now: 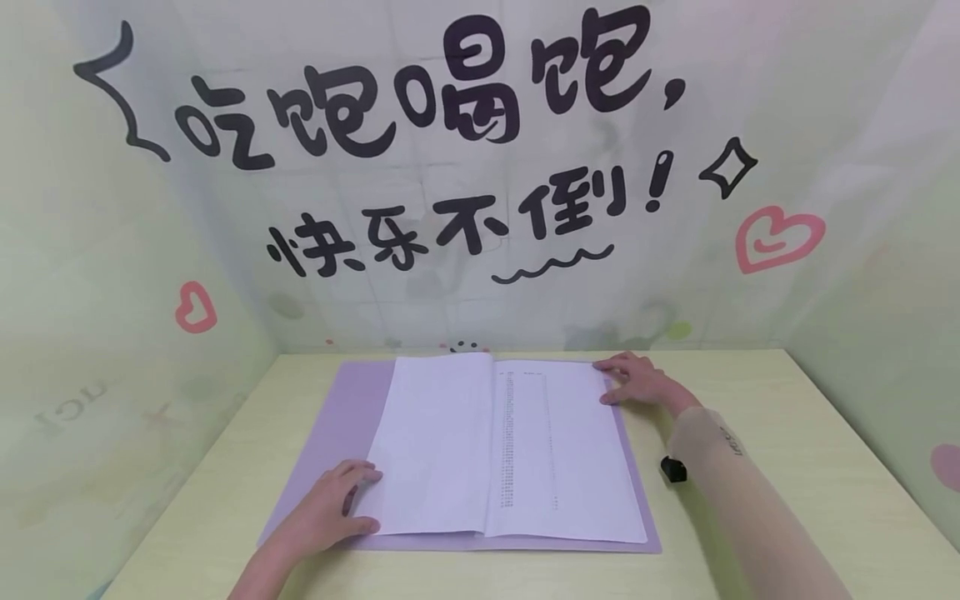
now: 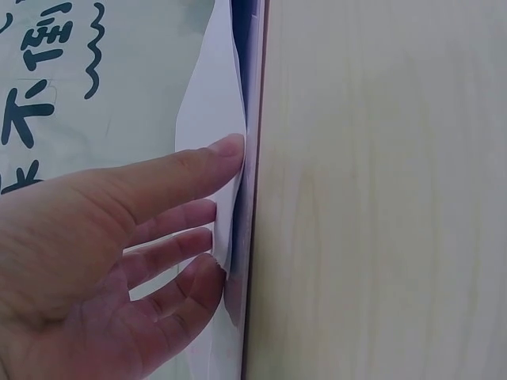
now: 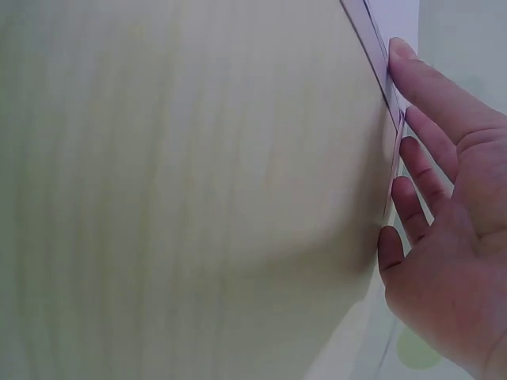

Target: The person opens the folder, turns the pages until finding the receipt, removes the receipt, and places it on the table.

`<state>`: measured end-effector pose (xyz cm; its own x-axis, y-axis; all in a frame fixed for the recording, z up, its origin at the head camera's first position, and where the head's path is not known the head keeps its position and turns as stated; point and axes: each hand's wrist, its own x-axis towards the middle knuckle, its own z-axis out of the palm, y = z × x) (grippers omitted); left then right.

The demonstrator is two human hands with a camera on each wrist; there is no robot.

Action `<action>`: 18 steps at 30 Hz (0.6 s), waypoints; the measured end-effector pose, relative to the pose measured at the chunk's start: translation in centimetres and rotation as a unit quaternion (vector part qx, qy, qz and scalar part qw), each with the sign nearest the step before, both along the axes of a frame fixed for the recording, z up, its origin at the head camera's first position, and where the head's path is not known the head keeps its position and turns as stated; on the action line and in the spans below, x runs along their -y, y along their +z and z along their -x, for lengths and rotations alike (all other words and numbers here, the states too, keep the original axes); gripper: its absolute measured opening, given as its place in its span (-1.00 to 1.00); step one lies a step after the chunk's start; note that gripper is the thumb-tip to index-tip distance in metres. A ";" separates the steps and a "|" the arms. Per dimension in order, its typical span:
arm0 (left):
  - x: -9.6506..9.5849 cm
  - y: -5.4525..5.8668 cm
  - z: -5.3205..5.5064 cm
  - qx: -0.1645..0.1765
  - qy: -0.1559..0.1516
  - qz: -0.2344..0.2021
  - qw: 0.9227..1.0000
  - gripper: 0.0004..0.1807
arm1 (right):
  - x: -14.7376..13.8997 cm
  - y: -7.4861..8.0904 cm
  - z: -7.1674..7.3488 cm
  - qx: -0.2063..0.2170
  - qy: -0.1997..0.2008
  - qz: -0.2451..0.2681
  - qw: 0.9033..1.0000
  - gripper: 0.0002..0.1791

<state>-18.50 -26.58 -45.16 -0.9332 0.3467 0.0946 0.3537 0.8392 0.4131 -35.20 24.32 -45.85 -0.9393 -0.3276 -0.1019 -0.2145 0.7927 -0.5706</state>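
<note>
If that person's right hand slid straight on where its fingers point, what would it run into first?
Probably the printed page; the right hand points across it from its upper outer corner, though whether they touch now is unclear.

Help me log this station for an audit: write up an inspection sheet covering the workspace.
Surface: pale yellow wood-grain table.
Job's things: flat rectangular purple cover, open, bearing white paper pages; print shows on the right page only.
Clutter: small black object beside the beige right sleeve; identity unclear.
Hands: left hand touches the left page's near outer corner; right hand touches the right page's far outer corner.
Cables: nothing seen.
Surroundings: pale backdrop with black lettering and pink hearts.
</note>
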 end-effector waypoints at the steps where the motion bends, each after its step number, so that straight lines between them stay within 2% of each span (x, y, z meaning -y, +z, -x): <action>1: 0.0 -0.1 0.0 0.000 0.000 -0.001 1.000 -0.33 | 0.0 0.0 0.0 -0.002 0.002 -0.002 1.000 -0.19; 10: 0.1 -0.4 0.1 0.007 0.003 -0.004 1.000 -0.35 | -0.3 -0.6 0.0 -0.012 0.007 -0.004 1.000 -0.21; 18: 0.1 -0.3 0.1 0.004 0.004 -0.007 1.000 -0.34 | 0.1 -0.2 -0.4 -0.021 0.007 -0.002 1.000 -0.23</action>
<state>-18.60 -26.68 -45.42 -0.9368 0.3374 0.0928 0.3435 0.8360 0.4279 -34.84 24.26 -46.07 -0.9384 -0.3396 -0.0636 -0.2487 0.7918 -0.5578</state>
